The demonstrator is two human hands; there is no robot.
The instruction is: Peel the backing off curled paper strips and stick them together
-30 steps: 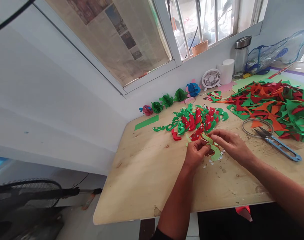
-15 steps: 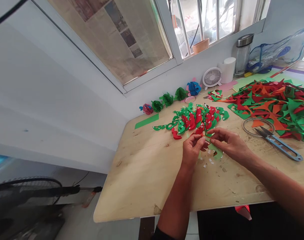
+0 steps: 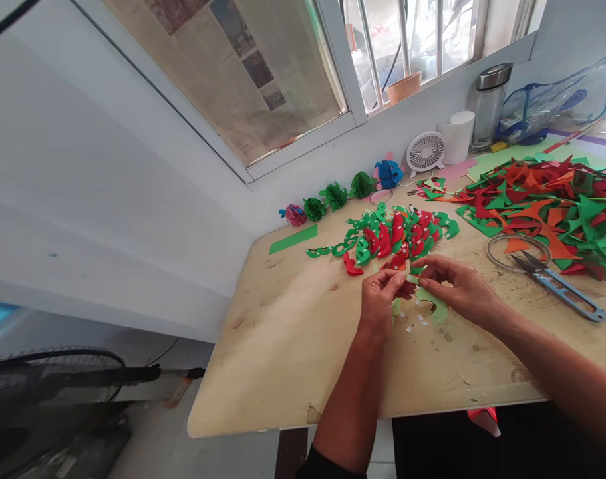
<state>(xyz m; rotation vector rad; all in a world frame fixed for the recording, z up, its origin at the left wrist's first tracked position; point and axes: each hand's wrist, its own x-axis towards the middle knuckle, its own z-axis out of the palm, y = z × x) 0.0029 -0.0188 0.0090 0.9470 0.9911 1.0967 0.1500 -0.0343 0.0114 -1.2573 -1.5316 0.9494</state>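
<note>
On a roomy table (image 3: 277,352), left fingers (image 3: 393,286) pinching green paper (image 3: 438,306), right fingers (image 3: 429,289) touching its edge, grip unclear

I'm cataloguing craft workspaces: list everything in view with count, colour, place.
Table: one, pale wood, centre
Held paper: unclear count, light green, reddish, mid-table
Cut shapes: many, mostly red and green, mid-table
Bits: several, white, mid-table
Offcuts: many, red, orange, green, right
Snips: one, blue, right
Large ring: one, silvery, at snips
Strip: one, green, table's back left
Ornaments: five, pink, green, blue, back edge
Small fan: one, white, back
Cylinder: one, white, back
Bottle: one, clear, back right
Bag: one, clear and blue, far right
Window: one, grey frame, top
Pot: one, terracotta, at window
Large fan: one, dark, lower left
Left hand: one, bare, on held paper
Right hand: one, bare, near held paper
</note>
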